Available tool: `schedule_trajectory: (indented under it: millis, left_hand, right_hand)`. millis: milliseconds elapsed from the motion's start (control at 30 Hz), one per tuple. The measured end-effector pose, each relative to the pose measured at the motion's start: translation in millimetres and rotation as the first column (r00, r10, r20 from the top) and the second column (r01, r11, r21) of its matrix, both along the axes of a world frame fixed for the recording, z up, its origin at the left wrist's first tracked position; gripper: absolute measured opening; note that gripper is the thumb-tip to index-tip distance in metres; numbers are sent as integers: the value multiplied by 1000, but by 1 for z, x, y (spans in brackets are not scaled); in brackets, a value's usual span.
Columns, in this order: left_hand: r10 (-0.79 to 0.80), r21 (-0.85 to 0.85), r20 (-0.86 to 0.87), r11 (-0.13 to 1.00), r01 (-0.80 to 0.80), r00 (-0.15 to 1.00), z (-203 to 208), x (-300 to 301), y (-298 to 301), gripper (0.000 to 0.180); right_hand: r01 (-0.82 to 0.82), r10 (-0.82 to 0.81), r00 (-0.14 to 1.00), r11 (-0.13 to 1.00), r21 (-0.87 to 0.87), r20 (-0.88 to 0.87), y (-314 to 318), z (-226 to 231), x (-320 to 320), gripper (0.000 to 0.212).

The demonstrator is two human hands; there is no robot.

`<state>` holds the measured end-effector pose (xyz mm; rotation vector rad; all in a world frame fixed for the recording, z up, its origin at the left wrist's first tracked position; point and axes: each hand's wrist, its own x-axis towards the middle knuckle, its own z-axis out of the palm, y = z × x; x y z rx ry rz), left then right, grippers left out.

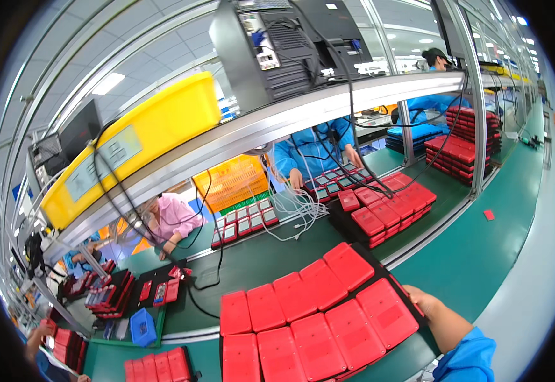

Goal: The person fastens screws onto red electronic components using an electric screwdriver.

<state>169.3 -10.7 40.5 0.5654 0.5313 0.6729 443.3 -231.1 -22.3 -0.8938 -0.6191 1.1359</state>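
Observation:
A black tray (384, 270) with two rows of red flat plastic cases (319, 344) fills the lower middle of the view. My right hand (431, 313) grips the tray's right edge, the fingers partly hidden at the rim. A blue sleeve covers that forearm. My left hand is not in view; the tray's left and lower parts run down to the picture's lower edge. The tray is tilted a little and hangs over the green bench.
Stacked red cases (395, 207) lie beyond the tray, near a co-worker in blue (309, 153). White cables (296, 213) and black cords hang from the metal shelf (379, 92). A yellow bin (137, 143) stands on it. A blue box (143, 327) sits at left.

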Motion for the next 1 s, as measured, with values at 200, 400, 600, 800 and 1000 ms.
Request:
schedule_trajectory:
  millis: [200,400,600,800,1000]
  left_hand:
    - [91,-67,-38,993,-94,995,-4,-74,-25,29]
    - [152,-122,-211,976,-180,966,-20,-149,-37,26]
    - [198,-116,-345,961,-251,917,-21,-199,-31,23]
    - [229,-93,-454,949,-301,861,-15,-232,-4,20]
    - [276,-136,-590,892,-431,758,-23,-271,12,17]
  right_hand:
    - [-144,142,989,989,-35,-40,-25,-17,-91,98]
    - [-156,158,987,986,-61,30,-24,1,-159,96]
    - [-267,269,963,961,-76,21,-5,-4,-207,94]
    - [-140,141,990,980,-142,-3,35,-20,-215,68]
    - [146,546,341,774,-617,765,58,48,-194,41]
